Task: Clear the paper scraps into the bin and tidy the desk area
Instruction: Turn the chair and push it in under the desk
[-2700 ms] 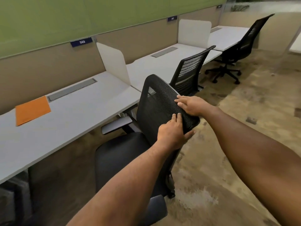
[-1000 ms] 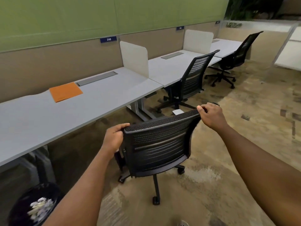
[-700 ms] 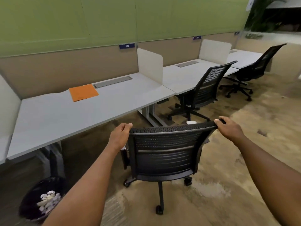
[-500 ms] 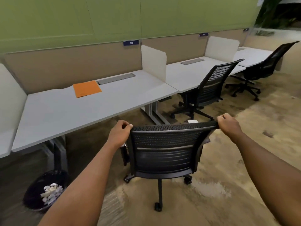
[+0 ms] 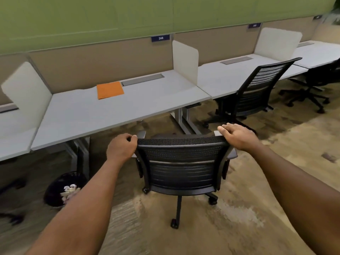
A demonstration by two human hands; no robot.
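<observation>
Black mesh chair (image 5: 181, 162), centre frame, back toward the camera, facing the bench (image 5: 110, 111) at 12 o'clock: left hand (image 5: 121, 149) curled closed around the top-left corner of the backrest, right hand (image 5: 238, 136) laid flat, fingers loosely spread, on the top-right corner. Orange folder (image 5: 110, 89) on the bench at 11 o'clock. Black bin (image 5: 60, 188) holding paper scraps (image 5: 70, 189), on the floor under the bench at 8 o'clock, partly hidden by the left forearm.

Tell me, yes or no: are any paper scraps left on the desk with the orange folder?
No: the desk bears only the orange folder, while the crumpled scraps lie in the black bin underneath.
</observation>
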